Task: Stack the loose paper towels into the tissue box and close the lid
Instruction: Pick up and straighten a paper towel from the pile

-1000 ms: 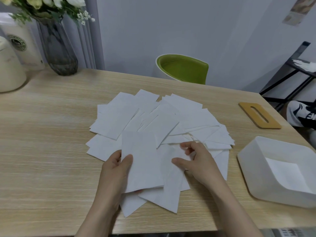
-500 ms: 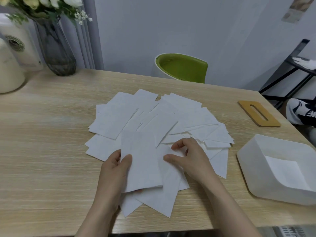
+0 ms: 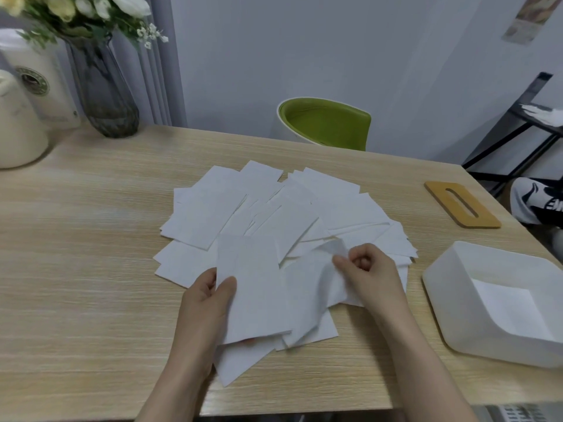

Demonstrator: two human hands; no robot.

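Observation:
Several white paper towels [image 3: 274,214] lie fanned out on the wooden table [image 3: 76,269]. My left hand [image 3: 207,303] holds one flat towel [image 3: 253,287] by its left edge, thumb on top. My right hand [image 3: 368,272] pinches the top corner of another towel [image 3: 316,287] and lifts it so the sheet curls off the pile. The white tissue box [image 3: 441,287] stands open at the right with one towel lying flat inside it. Its wooden lid [image 3: 438,193], with a slot in it, lies apart on the table behind the box.
A dark glass vase [image 3: 103,95] of flowers and a cream jug [image 3: 18,132] stand at the back left. A green chair [image 3: 329,123] is behind the table. A black rack [image 3: 518,129] and a person's shoe [image 3: 539,205] are at the right.
My right hand closed its fingers on a towel's corner and raised it, so that sheet now bends up from the pile. My left hand kept its hold on the flat towel.

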